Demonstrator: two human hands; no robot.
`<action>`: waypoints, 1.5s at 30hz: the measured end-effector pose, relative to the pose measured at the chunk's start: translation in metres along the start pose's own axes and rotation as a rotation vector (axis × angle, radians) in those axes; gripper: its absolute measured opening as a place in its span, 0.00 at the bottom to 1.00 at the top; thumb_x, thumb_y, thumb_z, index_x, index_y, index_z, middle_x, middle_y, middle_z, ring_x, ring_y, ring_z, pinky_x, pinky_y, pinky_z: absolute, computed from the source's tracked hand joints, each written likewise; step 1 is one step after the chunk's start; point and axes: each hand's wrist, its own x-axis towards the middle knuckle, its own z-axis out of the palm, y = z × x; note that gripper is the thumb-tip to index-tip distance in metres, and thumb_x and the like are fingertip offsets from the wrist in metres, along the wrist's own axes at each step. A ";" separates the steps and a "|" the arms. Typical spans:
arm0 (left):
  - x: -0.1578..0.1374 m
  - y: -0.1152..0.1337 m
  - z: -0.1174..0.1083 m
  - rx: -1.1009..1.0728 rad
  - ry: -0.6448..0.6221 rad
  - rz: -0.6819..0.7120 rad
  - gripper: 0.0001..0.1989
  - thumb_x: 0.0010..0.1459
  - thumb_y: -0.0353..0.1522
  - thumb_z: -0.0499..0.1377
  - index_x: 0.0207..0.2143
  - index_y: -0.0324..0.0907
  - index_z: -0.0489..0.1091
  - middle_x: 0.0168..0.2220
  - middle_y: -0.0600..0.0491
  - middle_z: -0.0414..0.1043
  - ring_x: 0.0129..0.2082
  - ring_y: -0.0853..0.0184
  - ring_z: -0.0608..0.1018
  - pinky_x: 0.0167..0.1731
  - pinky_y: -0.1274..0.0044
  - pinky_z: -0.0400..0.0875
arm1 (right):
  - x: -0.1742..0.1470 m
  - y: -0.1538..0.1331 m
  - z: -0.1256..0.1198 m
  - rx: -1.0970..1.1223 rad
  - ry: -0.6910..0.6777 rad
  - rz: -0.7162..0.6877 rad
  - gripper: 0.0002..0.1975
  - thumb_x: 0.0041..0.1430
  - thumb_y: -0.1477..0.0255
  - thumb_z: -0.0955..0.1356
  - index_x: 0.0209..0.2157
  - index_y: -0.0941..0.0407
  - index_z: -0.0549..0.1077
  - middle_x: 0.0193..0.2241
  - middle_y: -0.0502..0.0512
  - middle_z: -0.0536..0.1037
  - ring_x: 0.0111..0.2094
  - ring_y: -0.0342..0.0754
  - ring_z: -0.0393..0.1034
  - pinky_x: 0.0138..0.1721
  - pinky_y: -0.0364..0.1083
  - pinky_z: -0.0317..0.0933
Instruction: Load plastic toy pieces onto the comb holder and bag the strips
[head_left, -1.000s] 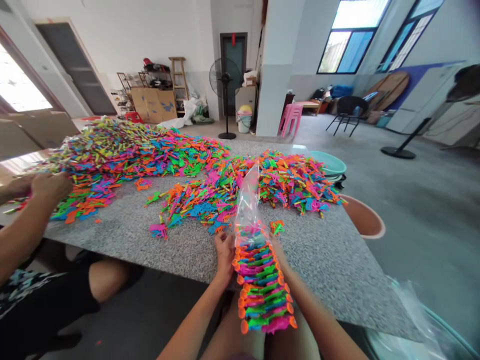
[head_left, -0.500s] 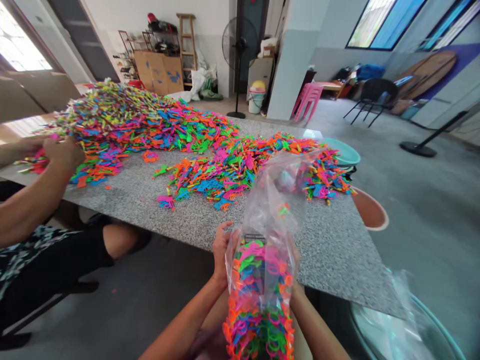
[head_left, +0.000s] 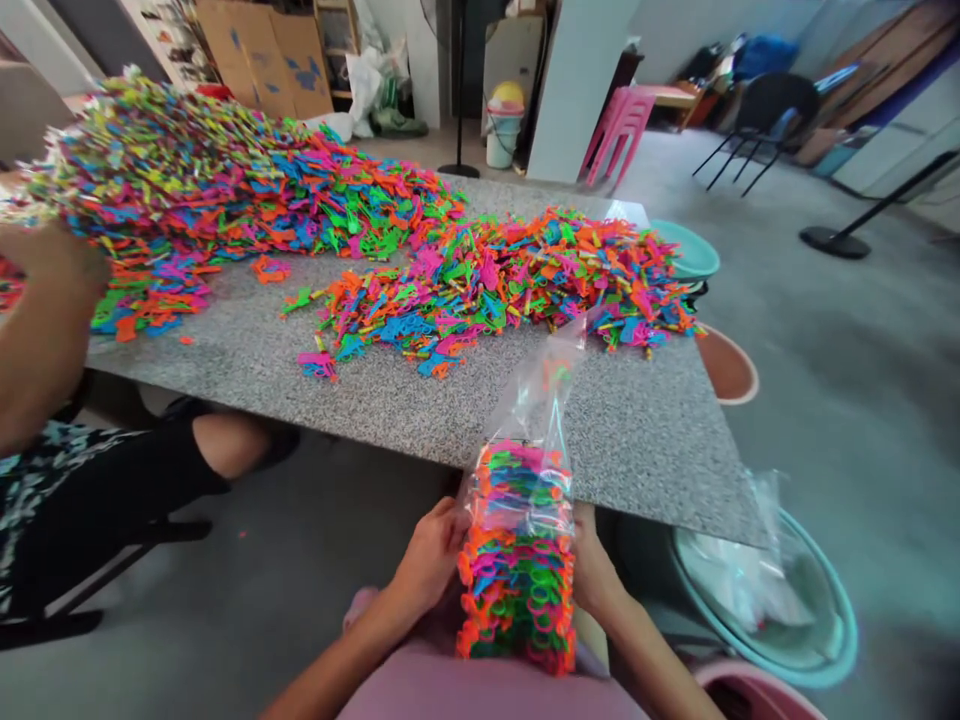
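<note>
A long stack of small plastic toy pieces (head_left: 517, 575), orange, pink, green and blue with ring-shaped ends, stands upright before me. Over its upper part sits a clear plastic bag (head_left: 525, 400), its narrow far end pointing up over the table. My left hand (head_left: 433, 548) is closed at the stack's left side, gripping the bag's edge. On the opposite side my right hand (head_left: 591, 562) holds the bag against the stack; its fingers are mostly hidden. One or two loose pieces show inside the bag's far end.
The speckled stone table (head_left: 637, 440) bears a near heap of loose toy pieces (head_left: 487, 285) and a larger heap (head_left: 225, 190) at left. A co-worker's arm (head_left: 45, 320) reaches in there. A tub (head_left: 840, 640) with plastic bags stands at lower right.
The bag's end has narrowed and straightened, and the view has tilted downward. My hands have come lower along the stack's sides. The co-worker's arm has shifted left in view.
</note>
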 end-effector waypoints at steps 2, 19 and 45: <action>-0.002 -0.002 0.001 0.051 0.045 0.052 0.10 0.53 0.40 0.60 0.27 0.43 0.73 0.29 0.51 0.73 0.32 0.63 0.76 0.35 0.74 0.71 | -0.003 -0.005 0.001 -0.063 -0.050 -0.067 0.05 0.54 0.69 0.68 0.27 0.51 0.76 0.29 0.56 0.79 0.36 0.53 0.74 0.35 0.47 0.69; 0.003 -0.003 -0.024 0.340 0.296 0.472 0.02 0.54 0.33 0.65 0.32 0.47 0.77 0.30 0.52 0.80 0.28 0.66 0.81 0.34 0.79 0.75 | 0.006 -0.002 -0.020 -0.289 0.391 -0.280 0.07 0.58 0.74 0.68 0.35 0.53 0.78 0.27 0.55 0.81 0.27 0.49 0.76 0.32 0.46 0.72; -0.050 -0.035 -0.042 0.556 -0.303 0.981 0.09 0.67 0.27 0.45 0.42 0.40 0.64 0.36 0.49 0.71 0.41 0.65 0.76 0.51 0.69 0.73 | -0.077 -0.007 -0.018 -0.470 0.074 -0.739 0.11 0.63 0.81 0.61 0.44 0.58 0.70 0.25 0.53 0.75 0.28 0.47 0.70 0.34 0.48 0.69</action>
